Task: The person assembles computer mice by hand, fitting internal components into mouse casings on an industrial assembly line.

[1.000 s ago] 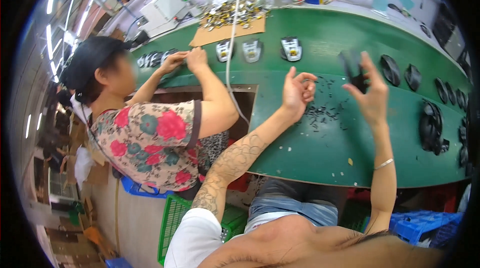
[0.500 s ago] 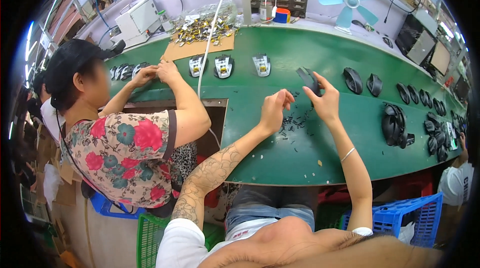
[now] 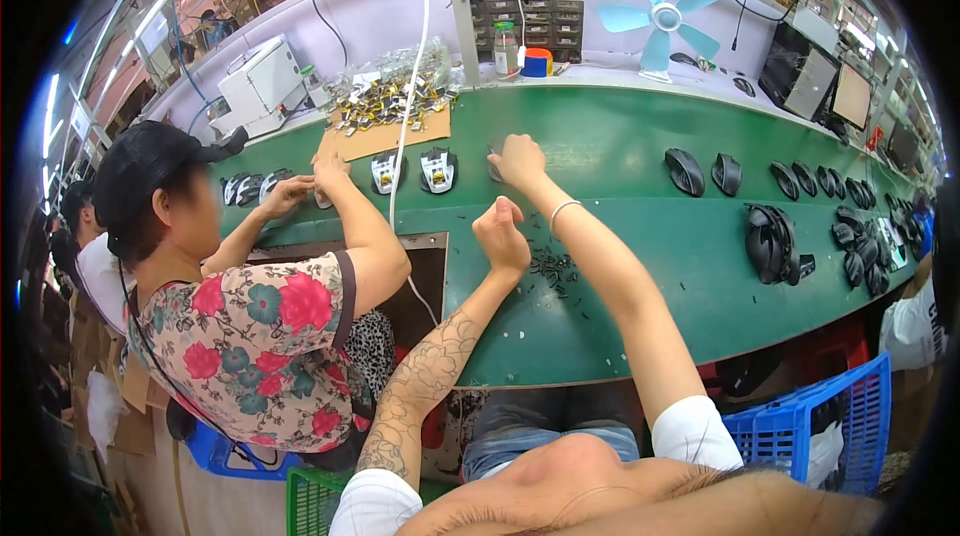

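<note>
My right hand point(image 3: 521, 162) reaches across the green bench, its fingers closed at a dark computer mouse part point(image 3: 494, 166); the hand covers most of it. My left hand point(image 3: 502, 239) is held nearer to me with curled fingers, and whatever may be inside them is hidden. Beside it, small black plastic bits point(image 3: 553, 271) lie scattered on the bench. To the left of my right hand stand two opened mouse bases, a white one with yellow inside point(image 3: 438, 172) and another like it point(image 3: 386, 174).
At my left a co-worker in a flowered shirt point(image 3: 270, 336) handles parts. A white cable point(image 3: 405, 106) hangs across the bench. Black mouse shells point(image 3: 685, 173) line the right side, near a black pile point(image 3: 770, 244). A blue fan point(image 3: 664, 18) stands behind; a blue crate point(image 3: 810, 426) is at my right.
My right hand has moved left and farther out with the black mouse shell, to where a third mouse base stood. My left hand has drawn back slightly. The whole view has shifted a little.
</note>
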{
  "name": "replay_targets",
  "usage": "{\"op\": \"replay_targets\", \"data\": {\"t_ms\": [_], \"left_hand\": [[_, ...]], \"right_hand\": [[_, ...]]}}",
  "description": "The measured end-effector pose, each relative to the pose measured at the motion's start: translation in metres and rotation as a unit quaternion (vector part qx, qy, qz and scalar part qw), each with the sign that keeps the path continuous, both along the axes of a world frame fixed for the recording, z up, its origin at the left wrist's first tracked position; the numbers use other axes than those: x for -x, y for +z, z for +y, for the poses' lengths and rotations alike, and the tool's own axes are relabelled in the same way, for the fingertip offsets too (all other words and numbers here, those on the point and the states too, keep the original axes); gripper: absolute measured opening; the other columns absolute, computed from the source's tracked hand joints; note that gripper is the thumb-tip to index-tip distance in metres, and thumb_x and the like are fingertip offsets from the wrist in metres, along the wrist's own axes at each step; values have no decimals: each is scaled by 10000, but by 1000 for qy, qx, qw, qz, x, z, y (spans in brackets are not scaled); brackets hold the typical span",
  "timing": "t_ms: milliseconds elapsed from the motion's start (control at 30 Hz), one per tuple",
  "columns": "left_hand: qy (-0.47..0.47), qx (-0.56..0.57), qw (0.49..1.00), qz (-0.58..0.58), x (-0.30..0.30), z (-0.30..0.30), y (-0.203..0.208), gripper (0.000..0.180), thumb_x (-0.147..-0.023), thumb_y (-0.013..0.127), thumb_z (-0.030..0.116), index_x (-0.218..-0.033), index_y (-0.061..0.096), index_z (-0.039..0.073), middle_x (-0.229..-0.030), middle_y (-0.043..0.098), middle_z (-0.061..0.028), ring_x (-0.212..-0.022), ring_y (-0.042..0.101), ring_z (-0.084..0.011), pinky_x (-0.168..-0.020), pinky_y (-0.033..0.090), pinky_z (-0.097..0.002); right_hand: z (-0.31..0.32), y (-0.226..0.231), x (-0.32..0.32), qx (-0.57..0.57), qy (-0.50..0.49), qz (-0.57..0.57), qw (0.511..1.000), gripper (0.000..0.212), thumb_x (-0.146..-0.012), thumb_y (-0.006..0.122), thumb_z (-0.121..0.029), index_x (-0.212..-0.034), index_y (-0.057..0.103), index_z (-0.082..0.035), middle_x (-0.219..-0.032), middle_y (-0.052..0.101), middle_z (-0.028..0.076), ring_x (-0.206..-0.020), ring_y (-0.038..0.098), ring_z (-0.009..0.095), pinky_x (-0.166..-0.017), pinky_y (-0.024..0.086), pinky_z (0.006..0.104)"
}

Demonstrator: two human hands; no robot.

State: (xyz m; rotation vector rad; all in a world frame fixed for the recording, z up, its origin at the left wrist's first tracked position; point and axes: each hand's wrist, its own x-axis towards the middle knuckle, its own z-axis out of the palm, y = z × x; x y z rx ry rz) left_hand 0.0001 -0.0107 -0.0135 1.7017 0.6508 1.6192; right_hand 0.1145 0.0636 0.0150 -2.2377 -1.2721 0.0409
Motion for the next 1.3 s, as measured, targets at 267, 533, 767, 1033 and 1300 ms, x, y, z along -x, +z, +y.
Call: {"op": "replay_targets", "data": {"t_ms": [267, 533, 767, 1033, 1300], "left_hand": [[-24, 16, 999, -16, -1, 3, 6, 553, -942, 289, 334, -531, 450, 2, -465, 379, -29, -447, 354, -104, -441, 249, -273], [-29, 47, 998, -13, -6, 8, 4, 498, -945, 306, 319, -612, 496, 1, -506, 424, -17, -456, 353, -93, -438, 262, -270], [-48, 158, 985, -42, -12, 19, -13, 351, -886, 499, 351, -990, 488, 16, -893, 525, -47, -769, 504, -142, -677, 393, -239], [-356, 404, 839, -78, -4, 9, 4, 352, -771, 696, 234, -1027, 540, 48, -960, 587, -38, -840, 584, -133, -694, 497, -280], [-364, 341, 855, -139, -11, -12, 4, 350, -735, 729, 67, -1028, 545, 12, -997, 600, -55, -906, 588, -154, -809, 485, -284]], "right_hand": [[21, -25, 1, -17, -45, -82, 995, 441, -755, 657, -390, -978, 572, -19, -985, 590, 182, -920, 595, 346, -721, 511, 415], [15, -39, -13, -13, -31, -81, 996, 552, -726, 673, -340, -1150, 514, -23, -1001, 583, 193, -945, 575, 365, -809, 480, 420], [-56, -17, -29, -141, 129, 105, 976, 551, -672, 706, -221, -1185, 552, -95, -1157, 565, 163, -1008, 570, 309, -869, 449, 366], [-160, 0, -11, -264, 284, -41, 921, 623, -677, 704, -127, -1261, 489, -90, -1257, 497, 149, -1131, 462, 306, -915, 422, 383], [-168, -25, -43, -228, 248, 615, 713, 402, -931, 469, -249, -1216, 470, 34, -1117, 573, 90, -1047, 538, 168, -959, 413, 343]]}}
